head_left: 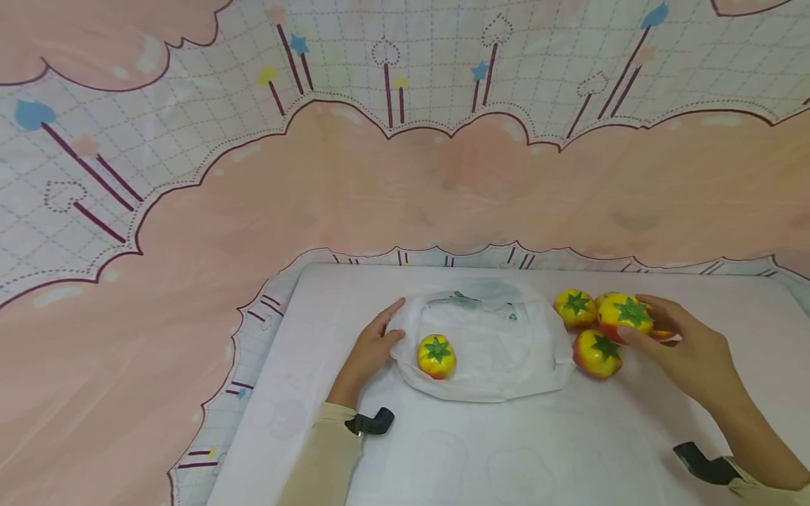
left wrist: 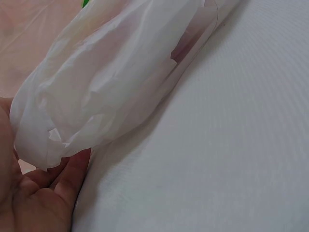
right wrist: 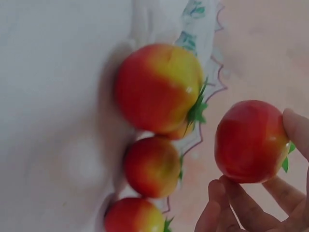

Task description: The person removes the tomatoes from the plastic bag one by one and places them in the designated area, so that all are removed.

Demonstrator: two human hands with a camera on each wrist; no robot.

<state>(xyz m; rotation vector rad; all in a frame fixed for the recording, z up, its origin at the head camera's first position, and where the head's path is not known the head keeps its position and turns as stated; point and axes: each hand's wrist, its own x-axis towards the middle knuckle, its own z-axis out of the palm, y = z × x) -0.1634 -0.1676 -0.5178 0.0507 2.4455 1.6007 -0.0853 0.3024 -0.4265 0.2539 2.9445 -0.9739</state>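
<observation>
A white plastic bag (head_left: 487, 365) with green print lies on the table, its edge held by my left hand (head_left: 370, 355). In the left wrist view, bag film (left wrist: 96, 87) runs between the thumb side and the curled fingers (left wrist: 72, 176). One yellow-red tomato (head_left: 436, 356) with a green leafy top sits within the bag's outline, at its left. My right hand (head_left: 692, 348) grips another tomato (right wrist: 251, 142) between thumb and fingers, raised off the table. Beside the bag's right edge, several more tomatoes (head_left: 598, 353) stand close together, partly hidden by the right hand.
The table (head_left: 481, 457) has a white cover. Behind it and to its left hangs a peach and white cloth (head_left: 443, 190) printed with candles. A black strap (head_left: 373, 422) is on the left wrist and another (head_left: 702, 464) on the right.
</observation>
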